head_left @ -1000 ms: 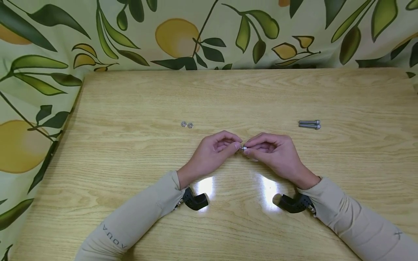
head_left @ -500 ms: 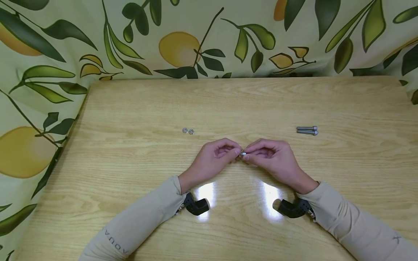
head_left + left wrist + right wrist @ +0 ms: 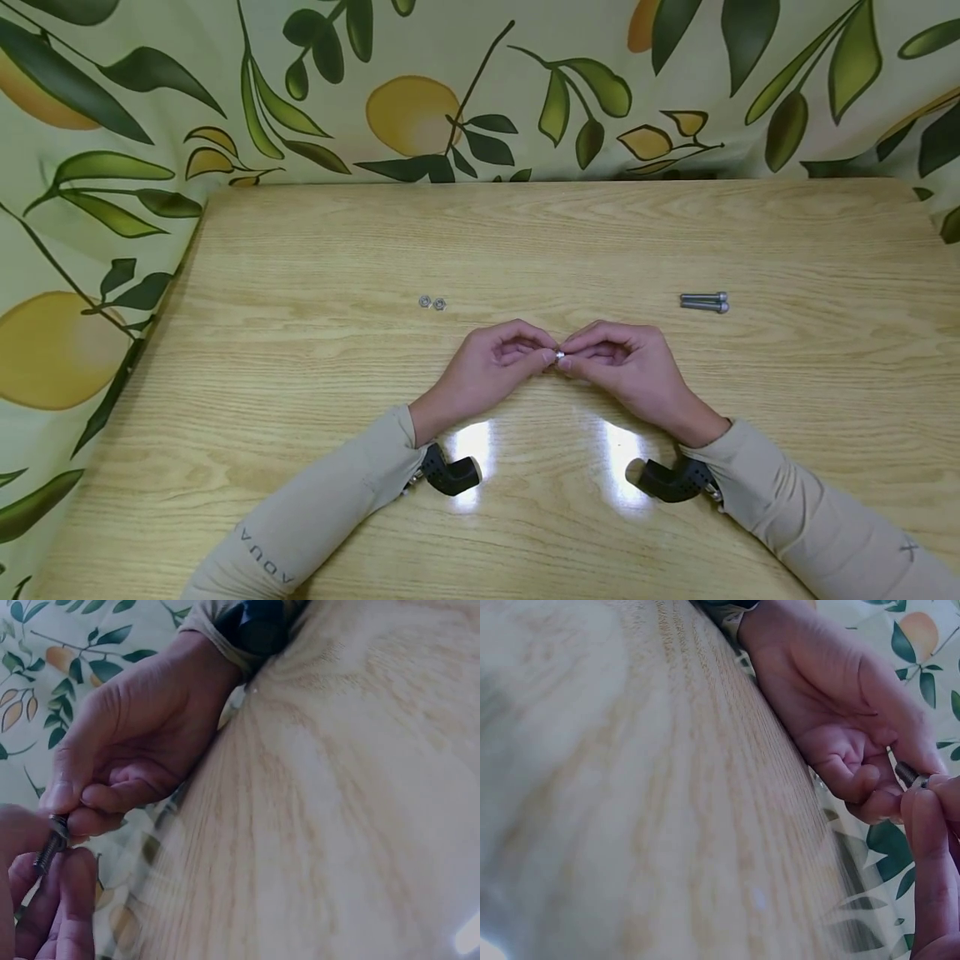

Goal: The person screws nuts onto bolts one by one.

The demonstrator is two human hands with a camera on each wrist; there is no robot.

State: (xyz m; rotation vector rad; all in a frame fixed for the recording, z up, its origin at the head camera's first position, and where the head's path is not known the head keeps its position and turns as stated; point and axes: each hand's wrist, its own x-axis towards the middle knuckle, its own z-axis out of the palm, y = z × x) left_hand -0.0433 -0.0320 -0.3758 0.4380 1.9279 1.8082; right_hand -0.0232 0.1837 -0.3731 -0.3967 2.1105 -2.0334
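Note:
In the head view, a small metal bolt with a nut on its shank [image 3: 559,356] is held between both hands over the table. My left hand [image 3: 491,367] comes from the left, its thumb and fingertips pinching around the nut [image 3: 59,831]. From the other side my right hand [image 3: 630,358] pinches the bolt's head end, and its fingers hide the head. The threaded end of the bolt [image 3: 45,857] shows in the left wrist view, pointing towards the left hand. In the right wrist view the dark bolt tip [image 3: 905,773] shows between the fingers.
Two loose hex nuts [image 3: 432,303] lie side by side beyond the left hand. Two more bolts [image 3: 704,302] lie parallel beyond the right hand. The wooden table [image 3: 300,250] meets a leaf-and-fruit patterned cloth [image 3: 555,92] at its back and left.
The left fingertips have shifted slightly along the bolt, so less of the metal shows between the hands. The head view has tilted a little, lowering everything in it. Loose nuts and bolts stay put.

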